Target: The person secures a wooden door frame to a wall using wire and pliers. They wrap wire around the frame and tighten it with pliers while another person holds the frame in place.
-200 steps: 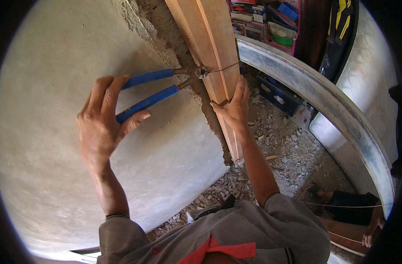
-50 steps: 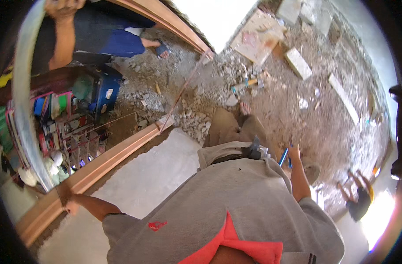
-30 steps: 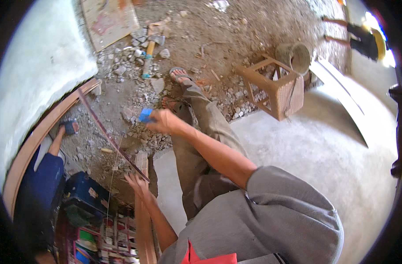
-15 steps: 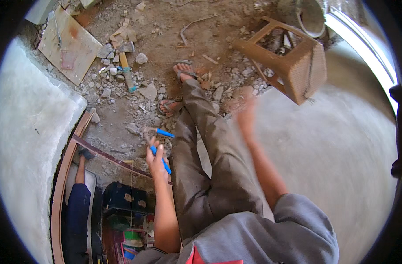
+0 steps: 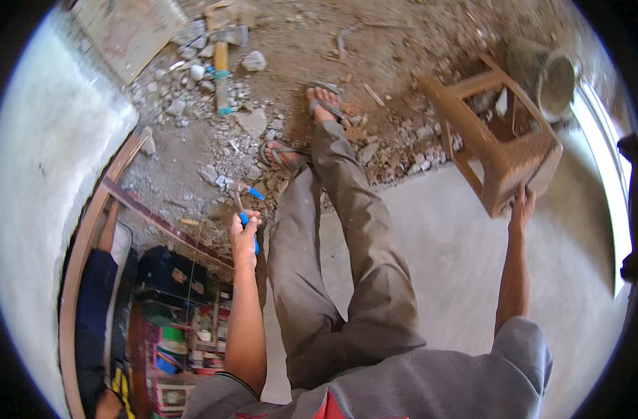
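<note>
Brown stool: my right hand touches its near edge; whether it grips, I cannot tell. Grey bucket: just beside the stool. Blue-handled pincers: well left of the stool, grasped in my left hand.

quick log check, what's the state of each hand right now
Left hand: closed, holding blue-handled metal pincers.
Right hand: touching edge of brown plastic stool; whether closed, unclear.

Pliers in left hand, stool right, bucket beyond it, box left
</note>
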Demonstrator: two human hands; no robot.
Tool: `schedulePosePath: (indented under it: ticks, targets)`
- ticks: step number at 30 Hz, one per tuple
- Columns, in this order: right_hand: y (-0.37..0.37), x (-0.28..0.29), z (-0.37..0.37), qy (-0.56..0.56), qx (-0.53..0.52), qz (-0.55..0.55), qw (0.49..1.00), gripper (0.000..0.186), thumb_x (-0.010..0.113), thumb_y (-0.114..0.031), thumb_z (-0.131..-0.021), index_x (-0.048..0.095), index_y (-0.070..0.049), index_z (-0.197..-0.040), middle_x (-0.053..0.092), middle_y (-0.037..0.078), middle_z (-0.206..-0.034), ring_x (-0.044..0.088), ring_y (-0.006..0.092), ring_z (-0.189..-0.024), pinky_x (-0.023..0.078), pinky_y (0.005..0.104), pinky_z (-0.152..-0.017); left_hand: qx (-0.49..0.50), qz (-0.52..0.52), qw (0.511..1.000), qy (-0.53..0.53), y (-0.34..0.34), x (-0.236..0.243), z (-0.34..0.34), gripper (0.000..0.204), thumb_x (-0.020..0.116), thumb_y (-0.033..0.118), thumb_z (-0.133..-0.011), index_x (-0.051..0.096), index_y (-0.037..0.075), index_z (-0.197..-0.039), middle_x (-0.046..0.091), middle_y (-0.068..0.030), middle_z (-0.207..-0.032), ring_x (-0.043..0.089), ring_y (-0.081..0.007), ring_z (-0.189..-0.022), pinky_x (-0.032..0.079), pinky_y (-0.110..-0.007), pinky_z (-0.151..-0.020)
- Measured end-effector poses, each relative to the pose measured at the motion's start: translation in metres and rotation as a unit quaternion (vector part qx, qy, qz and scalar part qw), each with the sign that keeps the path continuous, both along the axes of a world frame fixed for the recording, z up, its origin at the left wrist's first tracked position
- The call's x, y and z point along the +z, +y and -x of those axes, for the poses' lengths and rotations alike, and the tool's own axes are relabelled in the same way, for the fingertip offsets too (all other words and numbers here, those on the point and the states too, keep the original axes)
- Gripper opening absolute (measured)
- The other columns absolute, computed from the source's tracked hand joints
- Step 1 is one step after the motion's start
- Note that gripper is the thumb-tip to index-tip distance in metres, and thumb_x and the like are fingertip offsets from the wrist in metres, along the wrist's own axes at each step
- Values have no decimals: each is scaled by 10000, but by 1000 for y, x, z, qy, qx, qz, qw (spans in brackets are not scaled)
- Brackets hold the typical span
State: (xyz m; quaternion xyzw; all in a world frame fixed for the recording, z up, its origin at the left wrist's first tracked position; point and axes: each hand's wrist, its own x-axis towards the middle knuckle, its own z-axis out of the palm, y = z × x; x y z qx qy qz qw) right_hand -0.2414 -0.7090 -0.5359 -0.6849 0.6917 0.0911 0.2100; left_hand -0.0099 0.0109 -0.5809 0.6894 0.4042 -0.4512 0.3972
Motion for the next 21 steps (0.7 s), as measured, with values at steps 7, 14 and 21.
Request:
schedulePosePath:
  ticks: [7,14,21]
  targets:
    - [36,55,-30,-28,13,127,991,359,542,-416,-1067,580,-86,-1204,616,37,-939,614,158,-838,519,342,-682,211,-42,975,-54,-3,29,71,220,675,161,-1006,584,79,-1190,699,-72,-1041,660,-157,-896,521,-319,-833]
    - [172,87,-206,-91,263,-15,960,275,558,-336,-1062,642,-75,-1077,564,26,-865,535,129,-783,498,301,-664,348,-23,936,-58,-72,35,108,457,705,218,-1001,502,136,-1402,601,0,-828,496,-76,-571,426,-234,-488]
    - [279,95,-283,26,773,-232,590,173,629,-146,-993,633,-92,-1157,723,184,-930,738,340,-772,590,457,-653,373,-54,923,-74,-165,69,154,726,695,287,-1011,316,168,-1618,550,-3,-721,489,-83,-561,406,-269,-481]
